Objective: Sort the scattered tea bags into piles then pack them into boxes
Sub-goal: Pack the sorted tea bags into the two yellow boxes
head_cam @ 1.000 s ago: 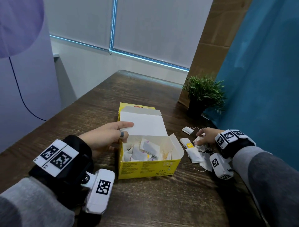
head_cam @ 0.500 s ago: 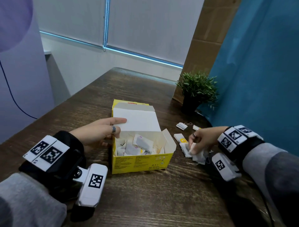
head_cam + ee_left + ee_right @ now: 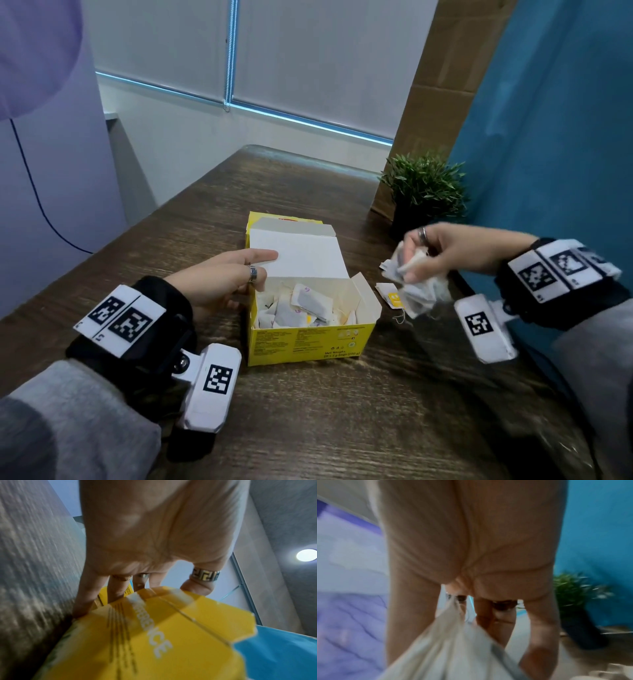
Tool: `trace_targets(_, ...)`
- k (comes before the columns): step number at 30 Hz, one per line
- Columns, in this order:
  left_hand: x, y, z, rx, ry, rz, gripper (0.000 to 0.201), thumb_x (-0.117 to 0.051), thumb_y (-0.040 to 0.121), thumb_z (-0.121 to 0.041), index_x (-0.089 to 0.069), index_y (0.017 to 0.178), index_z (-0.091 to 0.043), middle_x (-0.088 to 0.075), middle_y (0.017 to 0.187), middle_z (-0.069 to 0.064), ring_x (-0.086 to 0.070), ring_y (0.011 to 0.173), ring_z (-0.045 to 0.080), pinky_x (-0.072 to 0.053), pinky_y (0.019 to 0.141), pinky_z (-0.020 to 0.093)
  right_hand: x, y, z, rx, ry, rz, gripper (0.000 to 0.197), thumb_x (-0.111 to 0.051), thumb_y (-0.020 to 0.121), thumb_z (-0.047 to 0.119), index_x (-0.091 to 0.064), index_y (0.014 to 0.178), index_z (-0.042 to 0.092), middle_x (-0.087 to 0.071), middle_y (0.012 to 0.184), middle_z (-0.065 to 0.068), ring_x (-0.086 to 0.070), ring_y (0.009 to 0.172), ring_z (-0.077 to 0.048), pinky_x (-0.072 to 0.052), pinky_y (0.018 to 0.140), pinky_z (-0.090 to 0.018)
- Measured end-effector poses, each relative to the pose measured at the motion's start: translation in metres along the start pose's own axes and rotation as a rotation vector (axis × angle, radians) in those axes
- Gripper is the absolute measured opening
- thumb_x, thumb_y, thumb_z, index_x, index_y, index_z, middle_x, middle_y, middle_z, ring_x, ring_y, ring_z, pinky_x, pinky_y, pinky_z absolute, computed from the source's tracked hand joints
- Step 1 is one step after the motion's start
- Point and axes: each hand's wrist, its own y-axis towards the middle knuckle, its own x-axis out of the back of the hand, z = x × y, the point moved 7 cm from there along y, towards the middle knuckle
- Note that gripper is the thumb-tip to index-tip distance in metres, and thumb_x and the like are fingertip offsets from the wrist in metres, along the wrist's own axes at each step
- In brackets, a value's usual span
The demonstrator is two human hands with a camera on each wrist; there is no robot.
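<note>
Right of centre, my right hand (image 3: 442,253) has lifted a bunch of tea bags (image 3: 416,291) off the table (image 3: 308,428), fingers curled round them, seemingly bound for the yellow box (image 3: 308,339) my left hand (image 3: 219,281) clasps mid-frame.

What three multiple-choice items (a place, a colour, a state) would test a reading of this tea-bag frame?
1. Where does the potted plant stand relative to the box? A. inside it B. beyond it, at the far right of the table C. at the near left edge
2. What colour is the box's outside? A. red B. yellow C. green
3. What is the right hand doing? A. lying flat, empty B. closing the lid C. gripping a bunch of tea bags

Answers: 1 B, it stands past the box by the blue wall; 2 B, its front wall is yellow; 3 C, it curls round the hanging white bags.
</note>
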Motion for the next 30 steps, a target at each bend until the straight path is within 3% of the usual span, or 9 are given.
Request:
trace_targets(4, 0.001, 0.000, 0.001, -0.001, 0.005, -0.010, 0.054, -0.041, 0.085, 0.005, -0.051, 0.129, -0.024, -0.047, 0.055, -0.006, -0.034, 0.052, 0.008, -0.028, 0.050, 0.023, -0.021, 0.021, 0.063, 0.161, -0.008, 0.000, 0.021, -0.078, 0.066, 0.030, -0.061, 0.077, 0.026, -0.064, 0.077, 0.002, -0.056, 0.071, -0.015, -0.042, 0.065, -0.031)
trace_targets(8, 0.001, 0.001, 0.001, 0.000, -0.003, -0.006, 0.056, -0.041, 0.084, 0.007, -0.050, 0.130, -0.024, -0.044, 0.043, -0.011, -0.032, 0.048, 0.007, -0.027, 0.048, 0.022, -0.058, 0.059, 0.082, 0.181, -0.224, 0.037, 0.017, -0.076, 0.076, 0.025, -0.058, 0.078, 0.025, -0.056, 0.054, 0.020, -0.047, 0.052, 0.004, -0.035, 0.052, -0.013)
trace_targets(11, 0.002, 0.001, 0.001, 0.001, -0.015, 0.005, 0.057, -0.044, 0.082, 0.004, -0.047, 0.132, -0.023, -0.046, 0.040, -0.012, -0.032, 0.043, 0.005, -0.025, 0.045, 0.021, -0.076, 0.073, 0.084, 0.185, -0.381, 0.032, 0.018, -0.074, 0.077, 0.025, -0.057, 0.082, 0.022, -0.061, 0.071, 0.013, -0.053, 0.065, -0.003, -0.044, 0.064, -0.023)
trace_targets(15, 0.003, 0.004, 0.002, -0.008, 0.005, 0.009, 0.062, -0.046, 0.079, 0.004, -0.046, 0.135, -0.022, -0.047, 0.064, 0.001, -0.035, 0.051, 0.010, -0.023, 0.050, 0.024, -0.069, 0.072, 0.083, 0.177, -0.484, -0.009, 0.018, -0.073, 0.076, 0.028, -0.057, 0.081, 0.025, -0.067, 0.090, -0.004, -0.060, 0.083, -0.019, -0.048, 0.077, -0.035)
trace_targets(20, 0.003, 0.006, 0.003, -0.012, 0.003, -0.001, 0.061, -0.042, 0.081, 0.006, -0.046, 0.135, -0.023, -0.045, 0.067, 0.001, -0.034, 0.054, 0.011, -0.023, 0.051, 0.024, -0.070, 0.072, 0.065, 0.145, -0.521, 0.053, 0.020, -0.075, 0.075, 0.029, -0.064, 0.088, 0.020, -0.067, 0.087, 0.006, -0.054, 0.070, 0.000, -0.040, 0.060, -0.008)
trace_targets(22, 0.003, 0.005, 0.003, -0.016, 0.010, 0.002, 0.060, -0.042, 0.082, 0.005, -0.047, 0.134, -0.024, -0.046, 0.067, 0.000, -0.036, 0.055, 0.011, -0.025, 0.050, 0.023, -0.073, 0.072, 0.064, 0.165, -0.452, 0.061, 0.018, -0.075, 0.076, 0.022, -0.063, 0.088, 0.015, -0.062, 0.079, 0.011, -0.054, 0.065, 0.003, -0.040, 0.060, -0.005)
trace_targets(26, 0.003, 0.005, 0.003, -0.017, 0.012, 0.009, 0.061, -0.046, 0.079, 0.002, -0.048, 0.132, -0.026, -0.049, 0.074, -0.001, -0.040, 0.061, 0.011, -0.029, 0.053, 0.025, -0.061, 0.064, 0.067, 0.149, -0.140, 0.178, 0.013, -0.071, 0.081, 0.010, -0.059, 0.082, 0.015, -0.062, 0.062, 0.016, -0.053, 0.056, 0.007, -0.039, 0.056, -0.006)
trace_targets(28, 0.004, 0.006, 0.003, -0.013, 0.012, 0.010, 0.063, -0.049, 0.075, -0.001, -0.049, 0.132, -0.026, -0.051, 0.078, 0.000, -0.042, 0.062, 0.012, -0.030, 0.054, 0.026, -0.059, 0.063, 0.062, 0.107, -0.209, 0.213, 0.011, -0.071, 0.081, 0.014, -0.061, 0.083, 0.018, -0.063, 0.058, 0.020, -0.054, 0.055, 0.006, -0.041, 0.056, -0.008)
trace_targets(30, 0.004, 0.007, 0.004, -0.013, 0.003, 0.011, 0.059, -0.046, 0.079, 0.002, -0.049, 0.131, -0.026, -0.051, 0.078, 0.002, -0.042, 0.063, 0.013, -0.030, 0.055, 0.026, -0.057, 0.068, 0.058, 0.065, -0.340, 0.156, 0.010, -0.073, 0.080, 0.021, -0.065, 0.085, 0.018, -0.063, 0.056, 0.020, -0.055, 0.056, 0.002, -0.049, 0.059, -0.024)
